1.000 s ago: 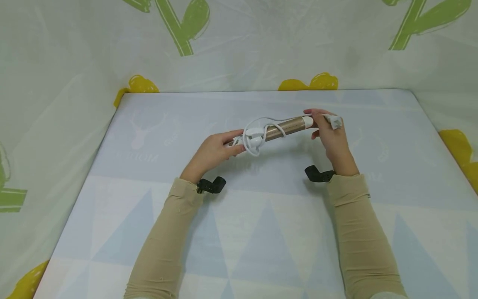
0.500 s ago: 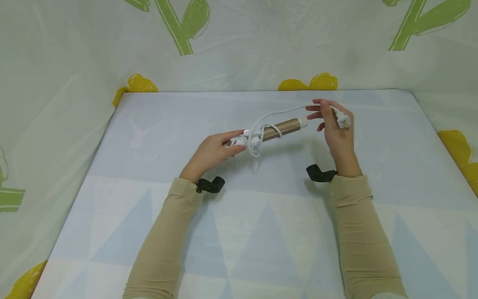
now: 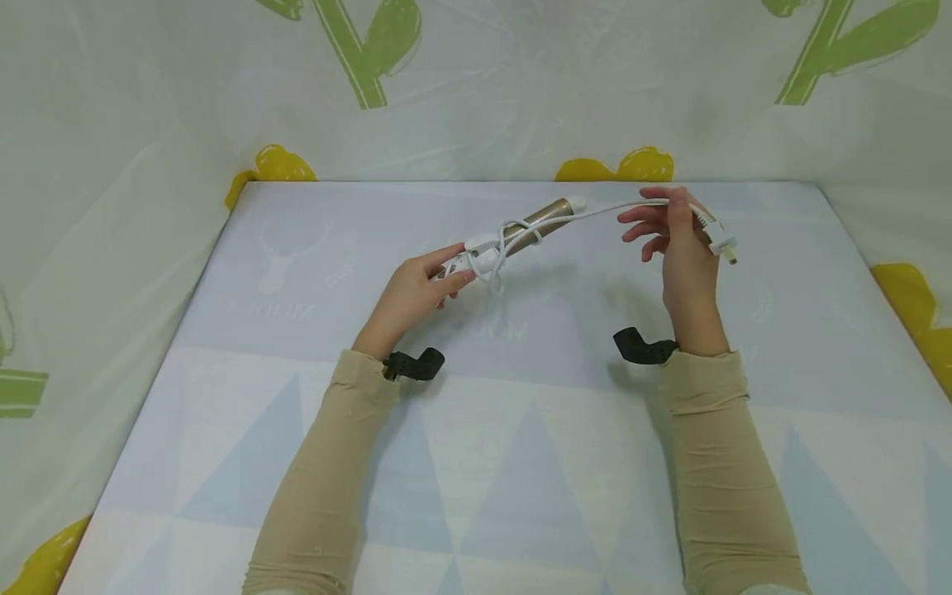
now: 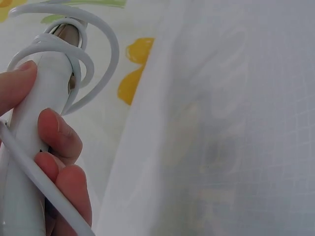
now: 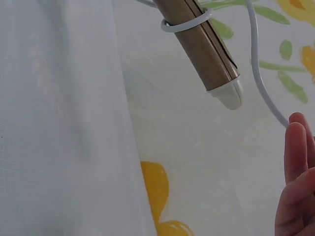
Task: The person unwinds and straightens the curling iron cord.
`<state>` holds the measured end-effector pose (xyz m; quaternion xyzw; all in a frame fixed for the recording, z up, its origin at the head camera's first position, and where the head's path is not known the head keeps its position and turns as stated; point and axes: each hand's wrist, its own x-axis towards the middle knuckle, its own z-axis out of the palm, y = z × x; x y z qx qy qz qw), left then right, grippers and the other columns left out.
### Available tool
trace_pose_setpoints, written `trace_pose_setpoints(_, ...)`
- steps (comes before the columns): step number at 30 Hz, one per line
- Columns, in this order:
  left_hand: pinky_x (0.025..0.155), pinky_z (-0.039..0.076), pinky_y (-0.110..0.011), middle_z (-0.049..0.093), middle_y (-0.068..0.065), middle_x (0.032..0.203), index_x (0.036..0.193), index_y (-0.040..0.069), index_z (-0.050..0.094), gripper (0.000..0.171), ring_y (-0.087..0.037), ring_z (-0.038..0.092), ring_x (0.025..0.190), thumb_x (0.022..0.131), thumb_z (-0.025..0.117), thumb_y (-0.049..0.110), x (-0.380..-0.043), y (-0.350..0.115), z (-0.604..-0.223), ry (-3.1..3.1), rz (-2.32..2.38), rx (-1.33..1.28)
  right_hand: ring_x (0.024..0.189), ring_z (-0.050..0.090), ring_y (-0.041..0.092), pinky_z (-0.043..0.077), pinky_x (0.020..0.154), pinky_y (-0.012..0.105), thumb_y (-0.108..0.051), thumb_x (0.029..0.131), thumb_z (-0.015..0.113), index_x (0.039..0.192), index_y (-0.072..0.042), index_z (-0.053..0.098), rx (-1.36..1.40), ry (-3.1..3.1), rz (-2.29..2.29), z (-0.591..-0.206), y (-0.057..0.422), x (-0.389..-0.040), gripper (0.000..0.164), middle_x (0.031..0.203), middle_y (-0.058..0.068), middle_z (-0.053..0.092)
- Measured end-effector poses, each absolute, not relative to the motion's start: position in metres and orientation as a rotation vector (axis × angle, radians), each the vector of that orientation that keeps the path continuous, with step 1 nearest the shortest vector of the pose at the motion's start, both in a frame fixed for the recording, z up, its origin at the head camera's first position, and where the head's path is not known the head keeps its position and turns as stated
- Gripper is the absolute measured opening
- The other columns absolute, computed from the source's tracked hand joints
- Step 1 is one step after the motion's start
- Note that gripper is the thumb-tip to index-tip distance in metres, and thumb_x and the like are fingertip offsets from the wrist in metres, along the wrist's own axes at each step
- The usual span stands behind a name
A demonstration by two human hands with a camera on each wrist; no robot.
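A curling iron (image 3: pixel 556 211) with a gold barrel and white handle is held above the table, its barrel slanting up to the right. My left hand (image 3: pixel 413 296) grips the handle; in the left wrist view, thumb and fingers (image 4: pixel 60 135) wrap round it. White cord (image 3: pixel 613 208) loops around handle and barrel, then runs across to my right hand (image 3: pixel 687 268). That hand pinches the cord between thumb and index finger, the other fingers loosely spread. The white plug (image 3: pixel 719 238) sticks out past the thumb. In the right wrist view the white barrel tip (image 5: pixel 230 96) shows.
Under both arms lies a table (image 3: pixel 521 479) covered in pale blue and white cloth with triangles. A curtain (image 3: pixel 491 99) with green stems and yellow flowers borders it at the back and sides. Each wrist wears a black camera mount (image 3: pixel 644 347).
My right hand has moved right and away from the barrel, drawing the cord longer. My left hand has shifted slightly left and tilted the curling iron's tip further up.
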<state>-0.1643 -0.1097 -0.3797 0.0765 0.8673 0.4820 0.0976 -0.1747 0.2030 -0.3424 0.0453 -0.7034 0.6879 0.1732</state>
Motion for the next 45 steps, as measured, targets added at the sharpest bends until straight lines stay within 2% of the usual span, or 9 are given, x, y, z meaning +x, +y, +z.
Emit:
trace_pose_setpoints(4,0.053,0.037,-0.03,0.061,-0.013,0.08,0.13,0.038,0.043,0.058,-0.023,0.05,0.061,0.077,0.059,0.055,-0.165,-0.11,-0.38,2.553,1.438,0.21,0.064,0.059,0.022,0.037,0.045,0.02,-0.045,0.091,0.041,0.105,-0.005,0.06,0.101,-2.032,1.96,-0.342,0.204,-0.173,0.046,0.084,0.009,0.067)
trace_pose_setpoints(8,0.053,0.036,-0.03,0.06,-0.014,0.079,0.131,0.037,0.042,0.058,-0.025,0.051,0.061,0.078,0.057,0.055,-0.167,-0.111,-0.383,2.551,1.448,0.2,0.054,0.056,0.023,0.035,0.043,0.022,-0.04,0.092,0.042,0.096,0.003,0.061,0.166,-1.969,2.021,-0.343,0.206,-0.172,0.048,0.069,0.012,0.064)
trace_pose_setpoints(13,0.055,0.037,-0.031,0.059,-0.015,0.077,0.133,0.034,0.041,0.06,-0.027,0.052,0.061,0.078,0.056,0.057,-0.17,-0.113,-0.388,2.563,1.478,0.199,0.037,0.039,0.022,0.036,0.039,0.026,-0.031,0.094,0.043,0.077,0.014,0.057,0.323,-1.721,2.279,-0.346,0.211,-0.171,0.05,0.047,0.014,0.048)
trace_pose_setpoints(16,0.054,0.037,-0.031,0.059,-0.016,0.077,0.132,0.032,0.042,0.061,-0.026,0.051,0.059,0.078,0.057,0.057,-0.172,-0.113,-0.39,2.563,1.507,0.193,0.034,0.031,0.02,0.033,0.036,0.026,-0.03,0.094,0.043,0.067,0.014,0.055,0.358,-1.636,2.403,-0.346,0.214,-0.169,0.052,0.041,0.013,0.042)
trace_pose_setpoints(21,0.054,0.037,-0.031,0.059,-0.016,0.078,0.133,0.031,0.042,0.063,-0.023,0.05,0.058,0.077,0.057,0.058,-0.172,-0.112,-0.39,2.563,1.53,0.181,0.032,0.029,0.019,0.03,0.033,0.025,-0.035,0.093,0.044,0.06,0.009,0.052,0.303,-1.718,2.413,-0.346,0.217,-0.167,0.056,0.04,0.01,0.039)
trace_pose_setpoints(26,0.053,0.037,-0.03,0.059,-0.018,0.078,0.133,0.031,0.042,0.062,-0.023,0.049,0.056,0.078,0.057,0.056,-0.172,-0.111,-0.389,2.547,1.576,0.163,0.036,0.032,0.02,0.031,0.036,0.026,-0.038,0.092,0.044,0.063,0.007,0.051,0.218,-2.055,2.18,-0.348,0.223,-0.167,0.055,0.042,0.008,0.036)
trace_pose_setpoints(31,0.056,0.038,-0.03,0.059,-0.019,0.078,0.132,0.031,0.043,0.064,-0.022,0.05,0.057,0.077,0.057,0.058,-0.171,-0.111,-0.387,2.538,1.614,0.173,0.044,0.037,0.017,0.031,0.04,0.025,-0.038,0.091,0.048,0.074,0.009,0.056,0.106,-2.339,1.827,-0.347,0.233,-0.167,0.05,0.05,0.006,0.041)
trace_pose_setpoints(38,0.061,0.041,-0.033,0.059,-0.019,0.079,0.131,0.032,0.043,0.065,-0.024,0.051,0.061,0.075,0.058,0.06,-0.169,-0.113,-0.385,2.501,1.627,0.182,0.043,0.03,0.015,0.019,0.039,0.029,-0.037,0.092,0.046,0.083,0.005,0.058,0.1,-2.416,1.754,-0.336,0.223,-0.164,0.044,0.052,0.006,0.042)
trace_pose_setpoints(45,0.064,0.039,-0.034,0.057,-0.02,0.08,0.132,0.032,0.042,0.069,-0.028,0.05,0.062,0.072,0.06,0.061,-0.167,-0.114,-0.386,2.442,1.643,0.208,0.046,0.038,0.017,0.031,0.041,0.024,-0.041,0.093,0.041,0.093,-0.005,0.059,0.162,-2.565,1.74,-0.345,0.204,-0.171,0.04,0.065,0.01,0.05)
